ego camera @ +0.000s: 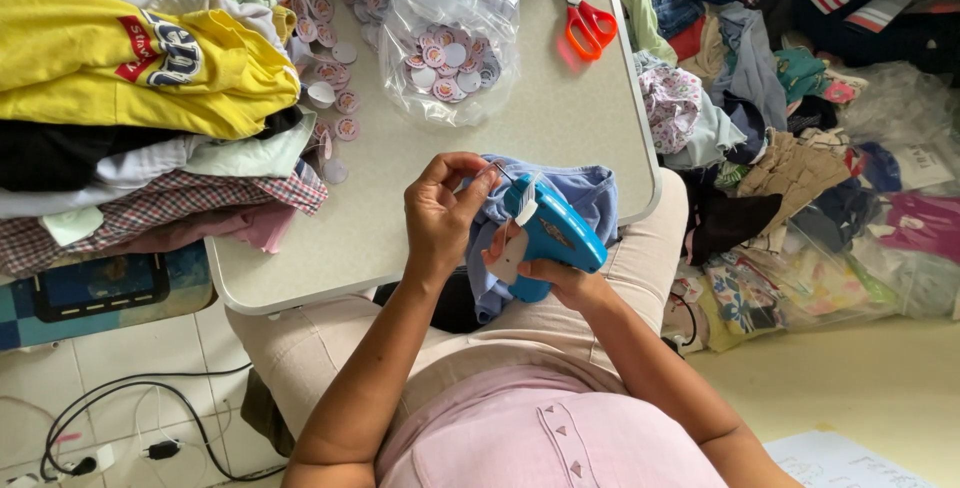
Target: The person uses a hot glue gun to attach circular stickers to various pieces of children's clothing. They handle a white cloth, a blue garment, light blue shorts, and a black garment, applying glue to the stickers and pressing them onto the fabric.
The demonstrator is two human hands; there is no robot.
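Observation:
My right hand [560, 283] grips a blue tagging gun [552, 233] with its needle pointing up and left into a blue garment [580, 193]. My left hand [440, 213] pinches a fold of that garment right at the needle tip. A small white tag [527, 200] hangs at the front of the gun. The garment drapes over the near edge of the grey-white table [400, 228] and down onto my lap.
A clear bag of round paper tags [450, 58] lies mid-table, with loose round tags [335, 98] to its left. Orange-handled scissors [585, 18] lie at the far right. A stack of folded clothes [140, 98] fills the left. Heaped clothes [790, 118] cover the floor on the right.

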